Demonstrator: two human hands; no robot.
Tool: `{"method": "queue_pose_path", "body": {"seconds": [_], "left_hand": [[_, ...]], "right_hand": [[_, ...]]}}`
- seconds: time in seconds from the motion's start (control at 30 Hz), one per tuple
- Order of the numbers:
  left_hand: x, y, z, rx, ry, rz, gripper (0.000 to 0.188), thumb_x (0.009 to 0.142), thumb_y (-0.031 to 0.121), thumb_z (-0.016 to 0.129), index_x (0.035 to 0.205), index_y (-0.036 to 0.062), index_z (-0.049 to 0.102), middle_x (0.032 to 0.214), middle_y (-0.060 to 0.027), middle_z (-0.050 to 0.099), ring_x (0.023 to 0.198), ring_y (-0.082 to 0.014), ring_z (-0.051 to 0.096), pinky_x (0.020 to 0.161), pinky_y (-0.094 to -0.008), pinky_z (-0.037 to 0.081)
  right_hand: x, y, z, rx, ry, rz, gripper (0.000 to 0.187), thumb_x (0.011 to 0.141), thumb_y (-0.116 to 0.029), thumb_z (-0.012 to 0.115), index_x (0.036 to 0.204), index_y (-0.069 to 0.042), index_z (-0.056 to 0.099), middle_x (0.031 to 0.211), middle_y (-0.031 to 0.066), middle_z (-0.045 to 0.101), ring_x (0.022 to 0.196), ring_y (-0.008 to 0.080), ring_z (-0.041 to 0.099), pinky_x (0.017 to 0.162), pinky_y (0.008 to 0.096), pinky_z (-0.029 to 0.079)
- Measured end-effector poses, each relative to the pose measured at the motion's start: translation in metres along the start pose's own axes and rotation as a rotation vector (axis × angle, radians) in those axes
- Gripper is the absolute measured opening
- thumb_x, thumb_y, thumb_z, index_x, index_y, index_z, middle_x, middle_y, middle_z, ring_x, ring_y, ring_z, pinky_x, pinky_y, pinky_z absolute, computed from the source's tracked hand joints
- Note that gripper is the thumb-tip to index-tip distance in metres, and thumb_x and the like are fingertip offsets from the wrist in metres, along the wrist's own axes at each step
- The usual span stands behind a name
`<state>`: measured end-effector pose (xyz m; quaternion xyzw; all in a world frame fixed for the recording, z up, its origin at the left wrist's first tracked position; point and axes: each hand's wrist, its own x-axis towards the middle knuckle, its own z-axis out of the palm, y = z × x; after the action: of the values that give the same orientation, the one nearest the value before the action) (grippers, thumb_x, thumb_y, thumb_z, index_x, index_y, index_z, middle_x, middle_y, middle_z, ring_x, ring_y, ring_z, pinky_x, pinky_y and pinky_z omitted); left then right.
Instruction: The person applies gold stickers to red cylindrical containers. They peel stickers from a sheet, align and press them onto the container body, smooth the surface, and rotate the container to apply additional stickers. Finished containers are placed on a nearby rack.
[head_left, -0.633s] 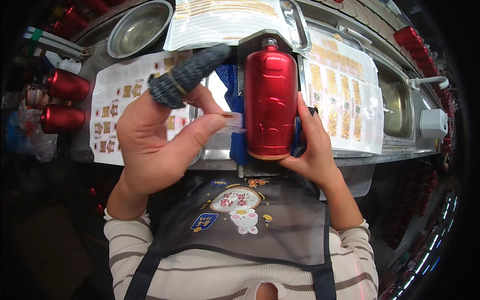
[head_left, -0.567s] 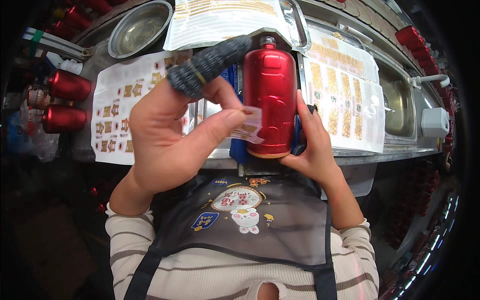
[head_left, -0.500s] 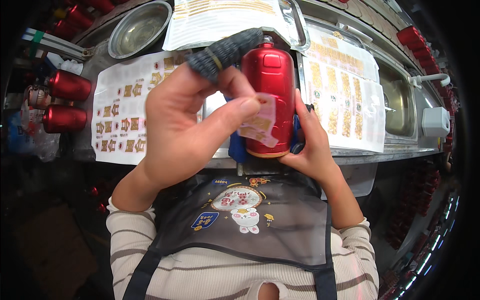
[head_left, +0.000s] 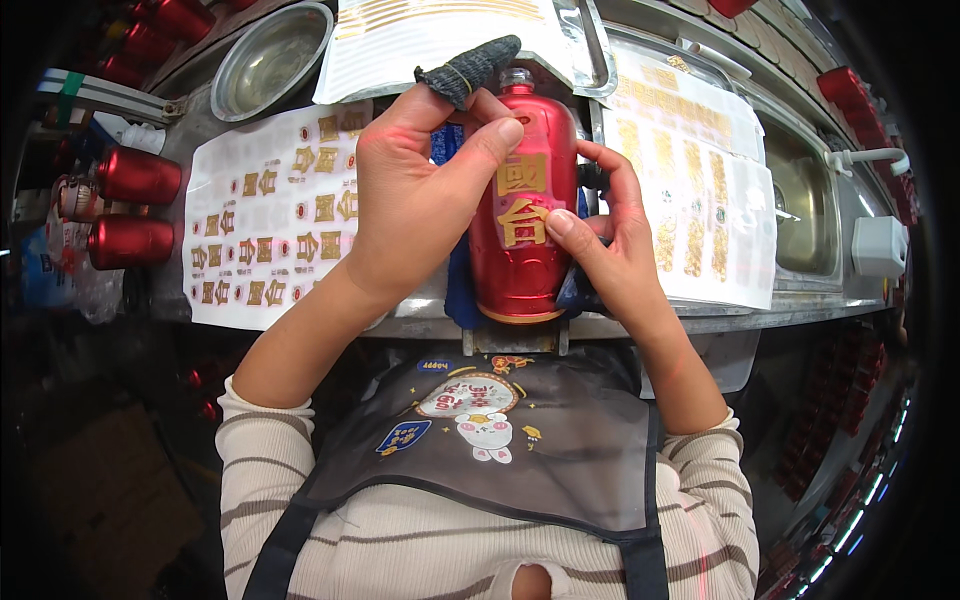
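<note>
A glossy red bottle [head_left: 515, 285] with a bare metal neck lies in front of me, neck pointing away, resting on a blue padded support [head_left: 460, 275]. Against its upper face sits a thin clear decal [head_left: 522, 222] with gold characters. My left hand [head_left: 415, 200] pinches the decal's top edge between thumb and a finger; a dark knitted sleeve [head_left: 468, 72] covers its raised index finger. My right hand [head_left: 625, 250] holds the bottle's right side, its thumb pressing the decal's lower right edge.
Left lies a white sheet [head_left: 225, 165] of gold decals; right, more decal sheets [head_left: 740, 240] beside a sink [head_left: 805, 235]. A metal bowl [head_left: 228, 90] stands back left. A tray [head_left: 597, 50] holds gold-striped sheets [head_left: 440, 60]. Red bottles [head_left: 135, 175] lie at far left.
The decal, held loose and curled before the bottle, now lies flat against its face. My left hand moved up toward the neck; my right thumb came onto the decal.
</note>
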<state>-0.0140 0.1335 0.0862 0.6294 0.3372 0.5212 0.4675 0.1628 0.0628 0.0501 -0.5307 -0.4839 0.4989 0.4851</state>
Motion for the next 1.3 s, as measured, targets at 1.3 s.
{"method": "queue_pose_path", "body": {"seconds": [1.3], "left_hand": [[0.007, -0.004, 0.003, 0.115, 0.043, -0.036, 0.035, 0.081, -0.001, 0.071, 0.115, 0.0012, 0.068, 0.089, -0.001, 0.064, 0.081, -0.0075, 0.055, 0.075, -0.0237, 0.048]], "right_hand": [[-0.003, -0.008, 0.002, 0.0, -0.018, 0.061, 0.074, 0.082, -0.028, 0.076, 0.141, -0.003, 0.039, 0.128, 0.0131, 0.051, 0.099, 0.0135, 0.058, 0.071, 0.0238, 0.048]]}}
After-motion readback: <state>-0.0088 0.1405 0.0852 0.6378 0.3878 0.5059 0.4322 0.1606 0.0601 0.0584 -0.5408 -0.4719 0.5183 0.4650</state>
